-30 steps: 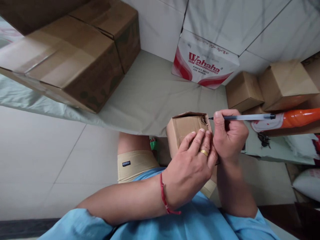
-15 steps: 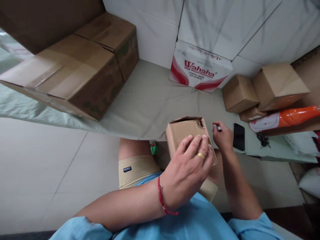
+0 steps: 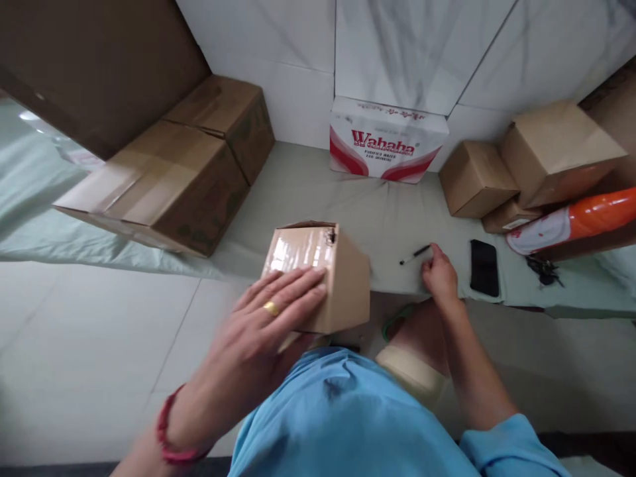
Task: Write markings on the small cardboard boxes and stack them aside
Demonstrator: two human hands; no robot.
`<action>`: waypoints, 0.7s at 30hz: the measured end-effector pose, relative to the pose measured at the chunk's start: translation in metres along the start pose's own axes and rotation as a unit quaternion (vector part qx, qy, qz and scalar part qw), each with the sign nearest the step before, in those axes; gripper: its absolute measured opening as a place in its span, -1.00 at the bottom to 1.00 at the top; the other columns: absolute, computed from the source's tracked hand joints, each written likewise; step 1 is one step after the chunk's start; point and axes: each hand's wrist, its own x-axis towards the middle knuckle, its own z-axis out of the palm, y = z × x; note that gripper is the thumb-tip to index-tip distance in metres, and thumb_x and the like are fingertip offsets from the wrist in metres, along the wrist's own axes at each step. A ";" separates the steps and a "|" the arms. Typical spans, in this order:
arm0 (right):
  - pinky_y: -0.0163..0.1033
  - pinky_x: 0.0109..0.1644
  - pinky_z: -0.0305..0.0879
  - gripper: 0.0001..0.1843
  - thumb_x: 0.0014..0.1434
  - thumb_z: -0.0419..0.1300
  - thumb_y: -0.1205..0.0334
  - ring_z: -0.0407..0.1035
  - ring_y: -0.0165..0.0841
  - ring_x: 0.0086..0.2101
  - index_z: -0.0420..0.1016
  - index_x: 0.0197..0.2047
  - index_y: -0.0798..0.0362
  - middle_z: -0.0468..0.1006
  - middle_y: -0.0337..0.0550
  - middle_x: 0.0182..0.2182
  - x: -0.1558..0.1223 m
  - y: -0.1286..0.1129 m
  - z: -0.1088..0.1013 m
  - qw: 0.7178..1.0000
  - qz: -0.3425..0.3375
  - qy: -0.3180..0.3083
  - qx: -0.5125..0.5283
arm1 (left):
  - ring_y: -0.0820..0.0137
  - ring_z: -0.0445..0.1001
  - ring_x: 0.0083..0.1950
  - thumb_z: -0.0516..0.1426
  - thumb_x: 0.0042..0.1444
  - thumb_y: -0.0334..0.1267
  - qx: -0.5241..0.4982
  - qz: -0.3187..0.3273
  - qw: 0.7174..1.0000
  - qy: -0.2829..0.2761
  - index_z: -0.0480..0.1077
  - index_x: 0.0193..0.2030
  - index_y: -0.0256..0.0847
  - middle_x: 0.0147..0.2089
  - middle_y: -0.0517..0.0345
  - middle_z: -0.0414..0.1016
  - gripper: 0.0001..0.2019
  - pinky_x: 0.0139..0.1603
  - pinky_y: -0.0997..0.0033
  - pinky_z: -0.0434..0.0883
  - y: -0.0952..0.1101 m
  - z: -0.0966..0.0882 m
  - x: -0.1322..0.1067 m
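A small cardboard box (image 3: 350, 285) with a torn, dark-edged corner is at the bench's front edge, just above my lap. My left hand (image 3: 278, 311), with a gold ring and a red bracelet, lies across its taped face and holds it, the thumb out of sight. To the right, my right hand (image 3: 441, 275) is closed, its fingertips at one end of a slim black pen (image 3: 415, 255). The pen points left, low over the green cloth. Whether it also touches the cloth, I cannot tell.
Larger cardboard boxes (image 3: 163, 172) stand at the left. A Wahaha carton (image 3: 387, 142) leans against the tiled wall. At the right are a black phone (image 3: 483, 267), keys (image 3: 545, 270), an orange-and-white bottle-shaped item (image 3: 581, 220) and brown boxes (image 3: 479, 177).
My left hand and the small box have moved left, and the box has turned to show its right side. More of the pen now shows beyond my right fingertips. The view has shifted.
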 end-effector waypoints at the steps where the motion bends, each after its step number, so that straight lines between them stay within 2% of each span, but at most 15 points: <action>1: -0.01 0.11 0.36 -0.22 0.34 0.04 0.24 0.53 -0.04 -0.01 0.28 0.58 0.28 0.64 0.34 0.10 -0.004 -0.001 0.000 0.999 0.005 0.015 0.043 | 0.14 0.48 0.53 0.16 0.50 -0.26 -0.004 -0.034 0.999 -0.001 0.32 0.48 -0.09 0.50 -0.05 0.50 -0.55 0.61 0.06 0.38 -0.005 -0.006 -0.008; 3: 0.03 0.12 0.37 -0.26 0.33 0.07 0.10 0.52 -0.06 -0.07 0.40 0.47 0.31 0.67 0.27 -0.02 -0.017 -0.007 0.003 0.987 0.014 0.017 0.160 | 0.08 0.57 0.44 0.16 0.46 -0.23 0.008 -0.108 0.994 -0.003 0.28 0.50 0.00 0.51 -0.03 0.49 -0.50 0.42 0.04 0.57 -0.013 -0.016 -0.025; 4: 0.02 0.10 0.39 -0.30 0.33 0.09 0.01 0.52 -0.09 -0.11 0.50 0.37 0.29 0.69 0.22 -0.09 -0.026 -0.013 0.006 0.976 0.014 -0.001 0.216 | 0.06 0.65 0.33 0.16 0.44 -0.20 0.025 -0.149 0.989 -0.006 0.25 0.51 0.03 0.51 -0.02 0.50 -0.47 0.28 0.04 0.65 -0.017 -0.019 -0.033; 6: -0.05 -0.02 0.45 -0.34 0.34 0.10 -0.22 0.51 -0.17 -0.22 0.65 0.14 0.16 0.70 0.09 -0.21 -0.047 -0.029 0.014 0.954 -0.004 -0.073 0.291 | 0.14 0.76 -0.11 0.14 0.40 -0.14 0.050 -0.226 0.973 -0.016 0.20 0.53 0.05 0.49 -0.04 0.52 -0.41 -0.04 0.09 0.71 -0.024 -0.023 -0.047; 7: -0.10 -0.09 0.46 -0.33 0.33 0.11 -0.32 0.51 -0.20 -0.25 0.68 0.06 0.10 0.71 0.04 -0.23 -0.057 -0.038 0.018 0.938 -0.016 -0.122 0.324 | 0.25 0.68 -0.37 0.12 0.38 -0.11 0.053 -0.261 0.964 -0.024 0.19 0.53 0.04 0.47 -0.06 0.53 -0.40 -0.20 0.12 0.69 -0.028 -0.024 -0.053; 8: -0.14 -0.15 0.47 -0.31 0.32 0.12 -0.39 0.52 -0.22 -0.25 0.69 0.03 0.05 0.72 0.01 -0.21 -0.068 -0.048 0.022 0.916 -0.027 -0.173 0.361 | 0.34 0.54 -0.54 0.11 0.35 -0.08 0.047 -0.292 0.955 -0.032 0.20 0.52 0.02 0.44 -0.08 0.56 -0.39 -0.31 0.14 0.65 -0.032 -0.023 -0.058; 9: -0.17 -0.19 0.48 -0.30 0.30 0.15 -0.43 0.53 -0.23 -0.23 0.69 0.06 0.02 0.73 -0.01 -0.17 -0.078 -0.058 0.026 0.887 -0.032 -0.222 0.405 | 0.37 0.47 -0.60 0.11 0.34 -0.03 0.032 -0.315 0.948 -0.041 0.24 0.49 -0.01 0.39 -0.10 0.60 -0.40 -0.34 0.15 0.64 -0.036 -0.021 -0.062; 10: -0.19 -0.19 0.49 -0.28 0.30 0.18 -0.45 0.55 -0.23 -0.19 0.68 0.13 -0.01 0.74 -0.01 -0.11 -0.086 -0.066 0.030 0.854 -0.033 -0.261 0.448 | 0.33 0.53 -0.56 0.11 0.33 0.04 0.011 -0.333 0.942 -0.048 0.30 0.44 -0.05 0.33 -0.10 0.65 -0.42 -0.32 0.14 0.65 -0.039 -0.017 -0.064; 11: -0.19 -0.16 0.51 -0.26 0.30 0.20 -0.45 0.56 -0.22 -0.13 0.65 0.21 -0.04 0.73 -0.02 -0.05 -0.093 -0.074 0.034 0.826 -0.031 -0.289 0.484 | 0.23 0.66 -0.42 0.11 0.32 0.12 -0.016 -0.349 0.935 -0.056 0.37 0.37 -0.07 0.26 -0.09 0.69 -0.44 -0.23 0.12 0.68 -0.043 -0.013 -0.065; 12: -0.17 -0.11 0.53 -0.26 0.31 0.22 -0.43 0.56 -0.21 -0.08 0.61 0.29 -0.06 0.71 -0.03 -0.01 -0.099 -0.080 0.037 0.806 -0.030 -0.303 0.507 | 0.11 0.75 -0.22 0.11 0.31 0.20 -0.046 -0.365 0.928 -0.064 0.43 0.27 -0.09 0.18 -0.08 0.72 -0.45 -0.11 0.09 0.70 -0.046 -0.006 -0.064; 13: -0.15 -0.04 0.54 -0.26 0.33 0.23 -0.40 0.56 -0.21 -0.05 0.57 0.34 -0.08 0.70 -0.05 0.01 -0.104 -0.083 0.040 0.800 -0.032 -0.306 0.515 | 0.04 0.77 -0.06 0.13 0.29 0.27 -0.077 -0.383 0.918 -0.071 0.47 0.17 -0.11 0.11 -0.08 0.74 -0.45 -0.01 0.07 0.70 -0.048 0.001 -0.064; 14: -0.13 0.04 0.54 -0.27 0.34 0.25 -0.36 0.56 -0.21 -0.02 0.55 0.37 -0.08 0.69 -0.06 0.02 -0.109 -0.086 0.044 0.800 -0.037 -0.308 0.514 | 0.01 0.77 0.02 0.14 0.26 0.32 -0.105 -0.405 0.905 -0.079 0.49 0.06 -0.12 0.04 -0.07 0.76 -0.45 0.04 0.07 0.70 -0.049 0.009 -0.062; 17: -0.04 0.25 0.48 -0.33 0.27 0.36 -0.25 0.54 -0.19 0.04 0.60 0.31 -0.05 0.66 -0.03 0.09 -0.122 -0.084 0.057 0.815 -0.056 -0.308 0.487 | 0.06 0.76 -0.09 0.18 0.21 0.29 -0.132 -0.472 0.867 -0.091 0.50 -0.13 -0.11 -0.14 0.00 0.77 -0.53 -0.05 0.14 0.69 -0.050 0.033 -0.061; 19: 0.00 0.31 0.44 -0.35 0.20 0.43 -0.20 0.52 -0.17 0.07 0.64 0.25 -0.05 0.62 0.01 0.18 -0.133 -0.078 0.066 0.824 -0.053 -0.304 0.475 | 0.04 0.77 -0.06 0.18 0.21 0.23 -0.111 -0.497 0.856 -0.088 0.51 -0.15 -0.10 -0.17 0.02 0.77 -0.58 -0.05 0.14 0.68 -0.047 0.046 -0.061; 21: 0.02 0.32 0.44 -0.30 0.16 0.45 -0.20 0.51 -0.16 0.10 0.61 0.28 -0.06 0.59 0.03 0.23 -0.143 -0.074 0.073 0.822 -0.027 -0.302 0.482 | -0.01 0.78 0.02 0.17 0.24 0.19 -0.080 -0.503 0.857 -0.081 0.55 -0.10 -0.10 -0.10 0.01 0.79 -0.60 0.00 0.09 0.69 -0.042 0.054 -0.062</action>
